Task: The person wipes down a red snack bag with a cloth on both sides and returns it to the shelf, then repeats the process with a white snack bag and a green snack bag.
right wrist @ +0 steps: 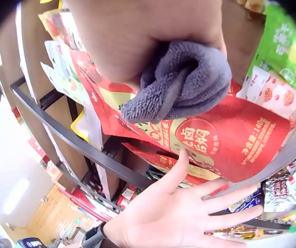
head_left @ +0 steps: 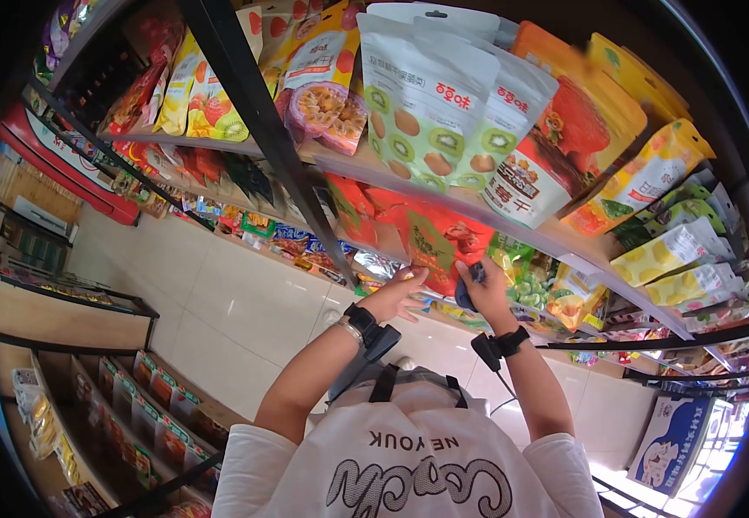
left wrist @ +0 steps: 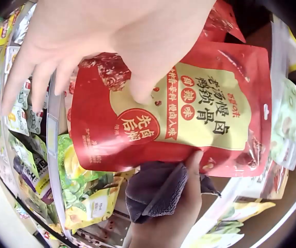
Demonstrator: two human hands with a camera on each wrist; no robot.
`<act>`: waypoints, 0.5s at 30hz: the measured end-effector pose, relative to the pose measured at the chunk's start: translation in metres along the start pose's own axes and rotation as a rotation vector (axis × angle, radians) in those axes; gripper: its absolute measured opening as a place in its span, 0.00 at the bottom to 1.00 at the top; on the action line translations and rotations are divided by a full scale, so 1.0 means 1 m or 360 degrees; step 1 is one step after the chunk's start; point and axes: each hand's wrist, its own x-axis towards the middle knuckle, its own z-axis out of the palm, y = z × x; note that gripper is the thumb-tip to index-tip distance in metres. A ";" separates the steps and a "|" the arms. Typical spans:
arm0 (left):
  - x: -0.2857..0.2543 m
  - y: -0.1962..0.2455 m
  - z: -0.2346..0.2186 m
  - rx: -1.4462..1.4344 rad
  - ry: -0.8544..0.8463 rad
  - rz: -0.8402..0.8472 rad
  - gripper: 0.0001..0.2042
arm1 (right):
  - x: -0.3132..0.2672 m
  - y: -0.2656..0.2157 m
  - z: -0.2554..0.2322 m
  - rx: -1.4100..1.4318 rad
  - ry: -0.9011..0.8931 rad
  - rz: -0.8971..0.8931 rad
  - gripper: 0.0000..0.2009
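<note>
Red pouch (left wrist: 215, 155) between open left hand (right wrist: 179, 214) and right hand (left wrist: 171, 212) gripping a gray cloth (right wrist: 184, 85)

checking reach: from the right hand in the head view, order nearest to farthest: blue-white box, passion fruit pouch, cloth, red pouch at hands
1. Grey cloth, in the right hand
2. Red pouch, just ahead
3. Passion fruit pouch, upper-left shelf
4. Blue-white box, far lower right

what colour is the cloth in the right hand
Dark greyish purple; the cloth shows best in the right wrist view.
</note>
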 end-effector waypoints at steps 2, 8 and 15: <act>0.004 0.007 0.001 -0.0183 0.0004 0.0002 0.43 | 0.013 -0.002 0.013 -0.0012 0.0060 -0.0159 0.11; 0.036 -0.010 -0.040 -0.0447 0.0325 0.0257 0.32 | 0.037 0.012 0.044 -0.0164 0.0156 -0.0255 0.09; 0.044 -0.006 -0.080 -0.0179 0.1202 0.1026 0.41 | 0.051 0.021 0.081 -0.0241 0.0322 -0.0389 0.11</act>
